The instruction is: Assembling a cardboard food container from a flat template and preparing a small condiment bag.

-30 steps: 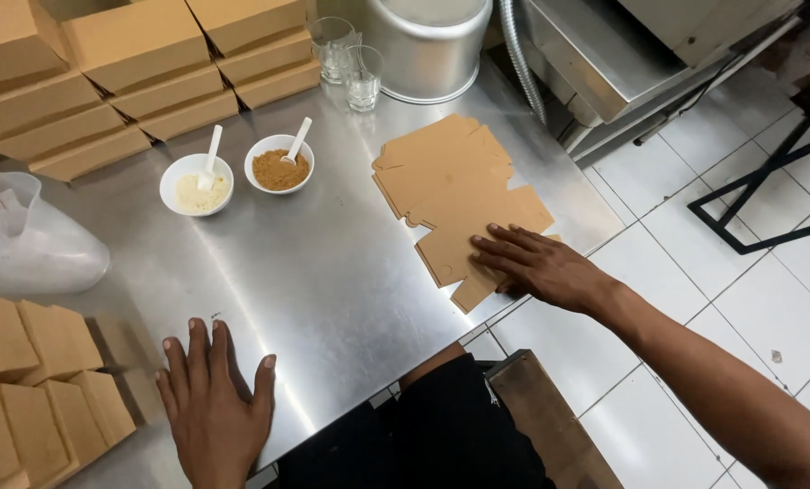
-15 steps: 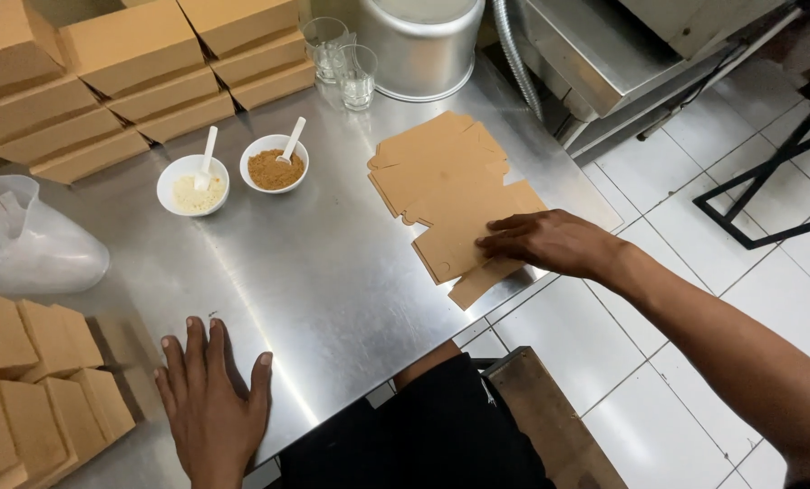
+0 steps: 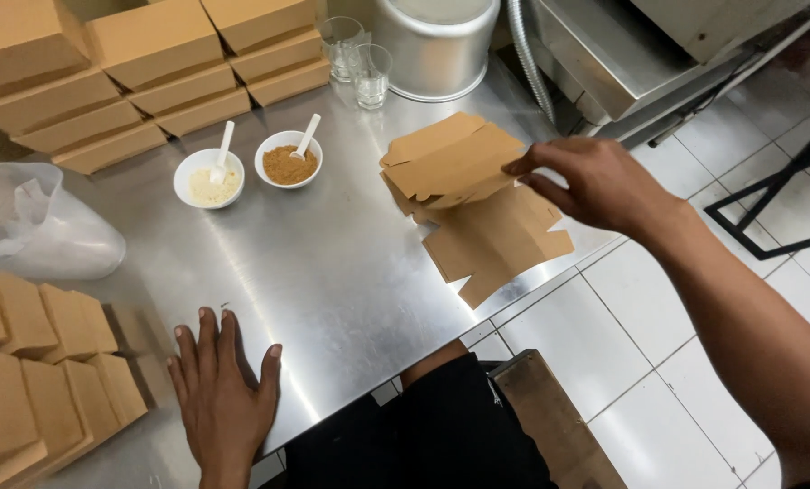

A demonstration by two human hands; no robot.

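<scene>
My right hand (image 3: 586,181) pinches the right edge of a flat brown cardboard box blank (image 3: 450,163) and holds it lifted off a small stack of flat brown blanks (image 3: 500,244) near the table's right edge. My left hand (image 3: 219,398) lies flat, fingers spread, on the steel table (image 3: 332,272) near its front edge and holds nothing. Two white bowls with white spoons stand farther back: one with pale powder (image 3: 207,178), one with brown powder (image 3: 289,160).
Folded brown boxes are stacked at the back left (image 3: 133,72) and along the left edge (image 3: 33,353). A clear plastic bag (image 3: 38,235) lies at left. Two small glasses (image 3: 355,59) and a metal pot (image 3: 437,45) stand at the back. White floor tiles lie to the right.
My right hand moved from resting on the stack's near corner up to its top and lifted one blank by the edge. My left hand stayed flat on the table.
</scene>
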